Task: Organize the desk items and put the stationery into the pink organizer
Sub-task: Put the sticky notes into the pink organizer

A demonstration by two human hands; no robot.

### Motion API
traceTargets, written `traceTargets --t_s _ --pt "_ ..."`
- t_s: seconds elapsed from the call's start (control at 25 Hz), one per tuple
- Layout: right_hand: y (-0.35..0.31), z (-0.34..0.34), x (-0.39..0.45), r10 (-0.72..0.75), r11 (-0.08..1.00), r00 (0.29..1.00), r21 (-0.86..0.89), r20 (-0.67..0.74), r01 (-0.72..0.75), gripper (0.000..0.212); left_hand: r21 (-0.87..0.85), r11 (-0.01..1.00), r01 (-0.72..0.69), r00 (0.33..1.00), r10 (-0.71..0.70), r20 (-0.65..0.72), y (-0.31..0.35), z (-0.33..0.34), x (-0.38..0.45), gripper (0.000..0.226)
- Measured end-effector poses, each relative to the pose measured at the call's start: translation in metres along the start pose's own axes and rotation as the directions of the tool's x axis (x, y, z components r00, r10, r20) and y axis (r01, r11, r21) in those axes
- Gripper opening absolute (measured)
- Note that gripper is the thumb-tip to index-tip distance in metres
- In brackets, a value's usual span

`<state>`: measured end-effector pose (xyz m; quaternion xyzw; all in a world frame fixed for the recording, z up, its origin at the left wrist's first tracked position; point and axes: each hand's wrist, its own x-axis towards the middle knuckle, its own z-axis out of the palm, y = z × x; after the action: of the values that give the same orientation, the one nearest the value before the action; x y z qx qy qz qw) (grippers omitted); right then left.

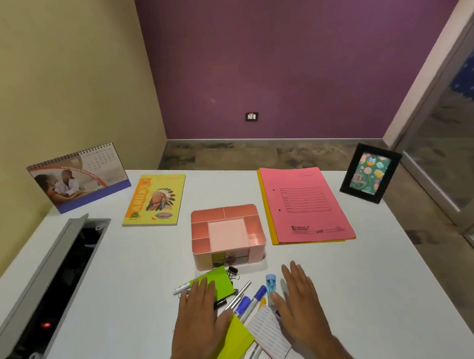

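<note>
I have both hands flat and spread over the pile of stationery at the near middle of the white desk [360, 283]. My left hand [199, 313] lies palm down with fingers apart across a green sticky pad [222, 280], holding nothing. My right hand [298, 299] is also open and splayed, its thumb just beside a small blue correction-tape dispenser [271, 286]; it pinches nothing.

The pink organizer [228, 236] sits just beyond the pile, all its top compartments bare as far as I can see, so I judge the sorting has not yet begun. Between my hands lie 2 blue-capped markers [251, 301] and a silver pen [240, 292]. A black binder clip [233, 271] rests near the organizer's front wall. Nearer to me are a second green pad [234, 348], a white lined strip [269, 333] and a clear pen [254, 356].

The risks I see: the items overlap, so lifting 1 pad could drag or roll a marker off toward the near edge. The round pens will roll if nudged. The organizer looks light, and pushing items in from the front could shove it far along the desk toward the pink folder [303, 201]. Loose sticky sheets may fan out if gripped by a corner.
</note>
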<state>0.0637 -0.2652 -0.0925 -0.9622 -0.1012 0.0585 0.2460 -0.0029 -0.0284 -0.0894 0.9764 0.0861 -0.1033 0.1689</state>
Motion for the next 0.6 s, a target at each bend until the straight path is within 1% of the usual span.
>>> traceTargets --t_s 0.04,0.12,0.24,0.36,0.48,0.6 --pt "-0.005 0.002 -0.003 -0.013 1.0 1.0 -0.014 0.012 0.014 0.093 0.015 1.0 -0.001 1.0 0.001 -0.005 -0.006 -0.001 -0.005 0.074" --pt "-0.012 0.009 -0.012 0.006 0.999 1.0 -0.031 0.029 -0.005 0.089 0.022 1.0 0.011 0.999 -0.011 -0.032 -0.017 -0.003 -0.014 0.074" --pt "-0.017 0.017 -0.028 0.124 0.992 0.992 -0.034 0.036 -0.123 0.084 0.012 1.0 0.012 0.999 -0.012 -0.052 -0.029 -0.005 -0.024 0.073" --pt "-0.021 0.015 -0.043 0.224 0.974 0.973 -0.023 0.05 -0.224 0.09 -0.012 0.999 -0.043 0.99 0.041 -0.131 -0.038 -0.003 -0.028 0.069" --pt "-0.022 0.013 -0.053 0.333 0.943 0.936 -0.055 0.115 -0.329 0.098 -0.03 0.995 -0.091 0.99 0.087 -0.115 -0.034 -0.005 -0.03 0.057" --pt "-0.026 0.013 -0.054 0.425 0.905 0.886 -0.05 0.184 -0.423 0.097 -0.002 0.995 -0.1 0.994 0.1 -0.053 -0.026 0.003 -0.03 0.054"
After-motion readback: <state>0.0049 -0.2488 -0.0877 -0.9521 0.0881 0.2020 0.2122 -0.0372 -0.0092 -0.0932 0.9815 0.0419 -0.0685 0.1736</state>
